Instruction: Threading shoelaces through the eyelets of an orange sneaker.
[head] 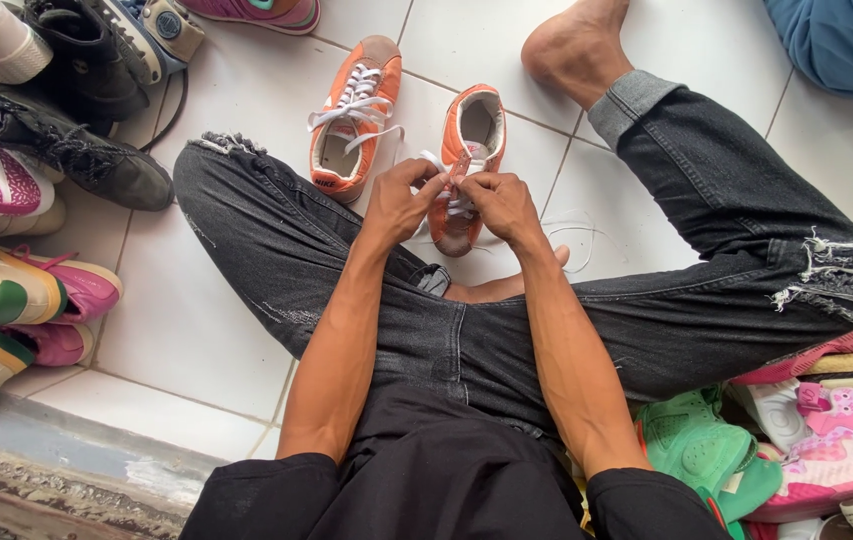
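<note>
Pinching a white lace (458, 172) in our left hand (396, 203) and right hand (502, 204), orange sneaker (467, 150) half hidden behind our fingers, lace ends lost against pale tiles (226, 330).

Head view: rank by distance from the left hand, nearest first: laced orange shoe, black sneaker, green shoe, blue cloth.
1. Laced orange shoe, just up and left of the left hand.
2. Black sneaker, far left in the shoe pile.
3. Green shoe, lower right by the knee.
4. Blue cloth, top right corner.
Items 2 and 3 are close to call.
</note>
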